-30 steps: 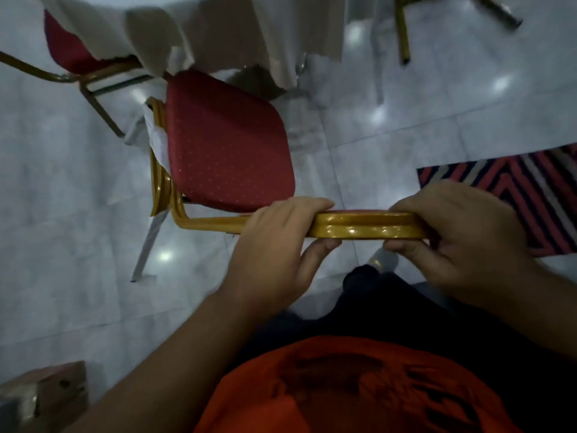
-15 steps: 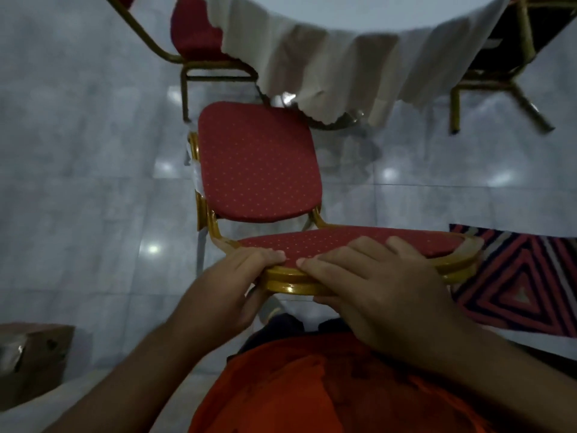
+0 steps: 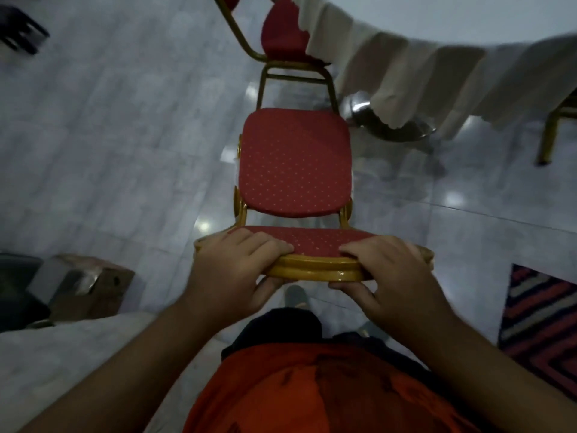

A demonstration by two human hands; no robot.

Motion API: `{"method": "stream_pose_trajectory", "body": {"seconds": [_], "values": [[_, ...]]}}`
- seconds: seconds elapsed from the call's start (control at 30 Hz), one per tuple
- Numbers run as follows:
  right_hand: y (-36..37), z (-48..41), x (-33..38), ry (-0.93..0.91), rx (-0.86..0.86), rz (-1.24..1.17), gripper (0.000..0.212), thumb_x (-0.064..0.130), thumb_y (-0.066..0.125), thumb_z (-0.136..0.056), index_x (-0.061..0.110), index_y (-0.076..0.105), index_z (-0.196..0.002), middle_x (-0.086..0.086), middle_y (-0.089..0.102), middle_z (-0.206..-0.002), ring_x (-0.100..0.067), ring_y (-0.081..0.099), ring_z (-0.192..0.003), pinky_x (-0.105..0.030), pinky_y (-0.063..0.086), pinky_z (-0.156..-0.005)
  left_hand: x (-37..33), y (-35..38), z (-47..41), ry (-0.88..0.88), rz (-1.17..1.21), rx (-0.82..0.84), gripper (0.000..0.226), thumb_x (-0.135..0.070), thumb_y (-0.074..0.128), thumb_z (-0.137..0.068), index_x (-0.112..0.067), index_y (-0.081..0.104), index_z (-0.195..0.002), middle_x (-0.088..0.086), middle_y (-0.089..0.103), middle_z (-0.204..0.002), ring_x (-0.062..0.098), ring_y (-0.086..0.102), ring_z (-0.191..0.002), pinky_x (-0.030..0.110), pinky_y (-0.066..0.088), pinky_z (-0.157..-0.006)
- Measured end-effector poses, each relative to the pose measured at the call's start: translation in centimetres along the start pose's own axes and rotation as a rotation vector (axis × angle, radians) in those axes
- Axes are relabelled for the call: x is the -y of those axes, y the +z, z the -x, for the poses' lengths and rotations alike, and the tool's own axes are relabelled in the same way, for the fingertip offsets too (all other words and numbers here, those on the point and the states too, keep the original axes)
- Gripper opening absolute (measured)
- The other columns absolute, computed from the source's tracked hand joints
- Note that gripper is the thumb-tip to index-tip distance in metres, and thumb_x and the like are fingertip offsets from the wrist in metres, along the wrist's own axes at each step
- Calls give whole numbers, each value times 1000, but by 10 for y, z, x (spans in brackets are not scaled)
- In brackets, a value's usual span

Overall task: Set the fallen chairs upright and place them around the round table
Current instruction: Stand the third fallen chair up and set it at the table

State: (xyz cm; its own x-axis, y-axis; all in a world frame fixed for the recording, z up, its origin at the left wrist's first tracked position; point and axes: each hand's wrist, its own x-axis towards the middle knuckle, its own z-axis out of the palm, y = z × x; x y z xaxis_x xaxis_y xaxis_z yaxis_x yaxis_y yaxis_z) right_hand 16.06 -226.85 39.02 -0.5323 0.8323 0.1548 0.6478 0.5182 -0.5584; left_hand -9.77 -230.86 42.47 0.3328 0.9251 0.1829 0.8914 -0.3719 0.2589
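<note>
A red-cushioned chair (image 3: 295,160) with a gold frame stands upright on the floor right in front of me, its seat facing away. My left hand (image 3: 231,273) grips the left part of its backrest top rail, and my right hand (image 3: 390,276) grips the right part. The round table (image 3: 437,57) with a white cloth hanging over its edge is at the upper right, a short gap beyond the seat. A second red chair (image 3: 281,35) stands upright at the table, just past the one I hold.
Gold legs of another chair (image 3: 549,132) show at the right edge under the cloth. A metal table base (image 3: 390,126) sits on the shiny tiled floor. A striped rug (image 3: 543,320) lies at the right; a cardboard box (image 3: 87,285) sits at the left.
The chair has swung from a slant to squarely in front of me. My right hand slid from near my left to the right end of the rail. The table shifted to the upper right.
</note>
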Motion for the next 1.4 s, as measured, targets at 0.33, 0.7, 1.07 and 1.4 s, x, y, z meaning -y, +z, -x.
{"method": "stream_pose_trajectory", "body": {"seconds": [0.33, 0.7, 1.07, 1.4], "values": [[10, -19, 11, 7, 13, 160, 57, 73, 46, -91, 19, 64, -91, 6, 56, -84, -19, 52, -79, -38, 42, -75, 26, 46, 31, -65, 137, -183, 37, -47, 53, -100, -17, 74, -104, -2, 74, -94, 19, 67, -79, 30, 52, -63], [0, 22, 13, 269, -161, 181, 52, 72, 53, -86, 25, 69, -100, 15, 58, -91, -7, 50, -89, -17, 32, -88, 34, 56, -25, 207, 209, -21, 33, -53, 73, -84, -31, 72, -109, -13, 72, -106, 10, 63, -90, 30, 50, -70], [-25, -2, -28, 490, -270, 286, 38, 57, 42, -92, 26, 64, -98, 12, 57, -94, -12, 52, -89, -29, 28, -82, -17, 62, -118, 97, 366, 78, 32, -61, 43, -94, -35, 61, -95, -17, 54, -97, 7, 43, -94, 39, 35, -86], [-59, -5, -101, 356, -339, 225, 26, 42, 45, -90, 23, 63, -86, 10, 54, -84, -14, 50, -79, -35, 31, -74, -66, 99, -168, 82, 271, -99, 30, -51, 54, -83, -25, 69, -86, -9, 62, -84, 15, 53, -76, 37, 42, -64]]}}
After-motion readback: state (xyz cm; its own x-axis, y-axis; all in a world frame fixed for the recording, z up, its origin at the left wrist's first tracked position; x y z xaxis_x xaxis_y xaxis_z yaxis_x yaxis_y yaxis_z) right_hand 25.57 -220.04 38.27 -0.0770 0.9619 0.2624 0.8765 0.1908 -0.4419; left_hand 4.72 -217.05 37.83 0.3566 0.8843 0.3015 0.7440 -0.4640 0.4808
